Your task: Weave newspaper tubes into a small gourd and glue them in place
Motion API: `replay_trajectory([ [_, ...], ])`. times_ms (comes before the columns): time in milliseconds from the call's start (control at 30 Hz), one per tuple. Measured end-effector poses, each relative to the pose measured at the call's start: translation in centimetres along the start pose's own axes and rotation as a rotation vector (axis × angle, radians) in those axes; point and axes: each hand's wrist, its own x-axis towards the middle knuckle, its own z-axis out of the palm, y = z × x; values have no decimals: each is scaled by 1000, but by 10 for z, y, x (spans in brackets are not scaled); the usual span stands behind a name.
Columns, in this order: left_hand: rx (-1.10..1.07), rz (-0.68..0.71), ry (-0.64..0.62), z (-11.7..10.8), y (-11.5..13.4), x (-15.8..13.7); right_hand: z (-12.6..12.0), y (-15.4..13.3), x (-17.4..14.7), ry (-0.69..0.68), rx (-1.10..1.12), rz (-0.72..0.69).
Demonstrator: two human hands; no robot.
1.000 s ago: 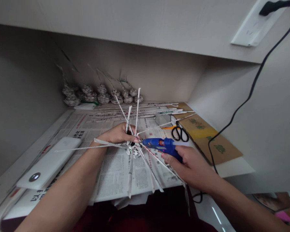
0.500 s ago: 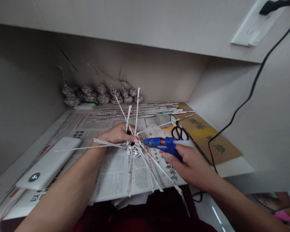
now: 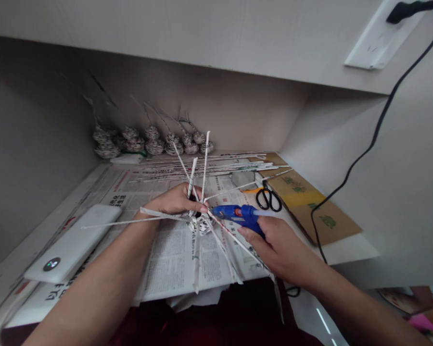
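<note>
My left hand (image 3: 182, 199) is closed on a small woven paper piece (image 3: 200, 225), from which several rolled-paper strips stick out in all directions. Its thumb presses near the rim, where the strips meet. My right hand (image 3: 274, 245) grips a blue hot glue gun (image 3: 243, 216) with a clear glue stick jutting from its back. The nozzle points left and sits at the strips beside my left thumb; whether it touches them I cannot tell. The fingers under the woven piece are hidden.
Newspaper (image 3: 166, 269) covers the tabletop. Several rolled paper sticks (image 3: 209, 168) lie behind my hands, with black-handled scissors (image 3: 269, 198) and cardboard (image 3: 310, 202) at right. A white power bank (image 3: 75, 242) lies left. Woven gourds (image 3: 153, 140) line the back. A black cable (image 3: 368, 149) hangs right.
My right hand has moved the glue gun slightly left, bringing its nozzle closer to the woven piece. The front strips have shifted a little. My left hand stays in place.
</note>
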Motion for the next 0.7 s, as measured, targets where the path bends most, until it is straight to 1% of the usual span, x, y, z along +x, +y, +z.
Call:
replay_trajectory([
  [167,-5,13,-11,0,-1,0,-4,-3,0,-17,-24,-31],
  [400,-25,9,-7,1,-3,-1,-9,-3,-1,-49,16,-12],
  [700,27,22,-11,1,-3,0,-14,1,-5,-104,69,43],
])
